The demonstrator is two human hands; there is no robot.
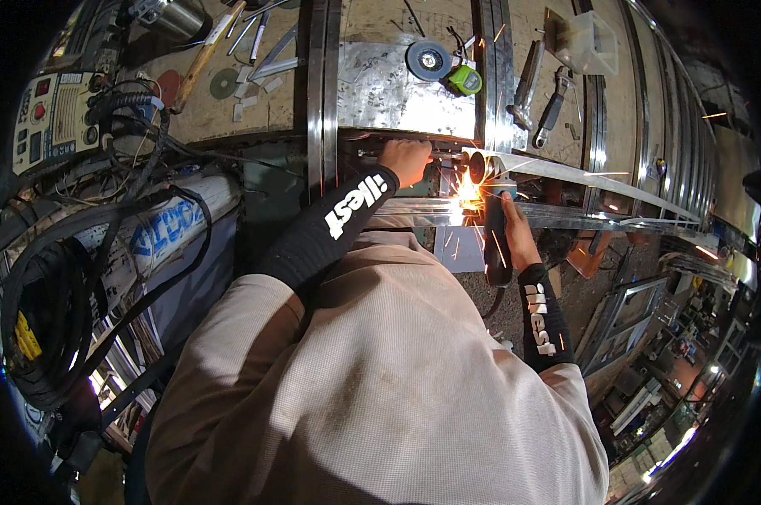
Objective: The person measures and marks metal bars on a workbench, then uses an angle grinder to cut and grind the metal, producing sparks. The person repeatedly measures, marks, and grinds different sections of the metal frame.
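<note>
My right hand (520, 231) is wrapped round the dark body of an angle grinder (496, 244), its fingers partly hidden behind it. Bright orange sparks (468, 195) burst from the grinder's head, against the end of a shiny metal bar (565, 172) that runs off to the right. To the left of the sparks, my left hand (406, 162) is closed in a fist near the bench edge. What it grips is mostly hidden; a slim metal part shows on either side of it. Another metal bar (397, 215) lies crosswise between my body and the hands.
On the bench lie a grinding disc (429, 61), a green tape measure (465, 80), locking pliers (554, 108) and a clear plastic container (589, 42). Long metal tubes (315, 84) cross the bench. A welding machine (56, 118) and coiled black cables (48, 286) are on the left.
</note>
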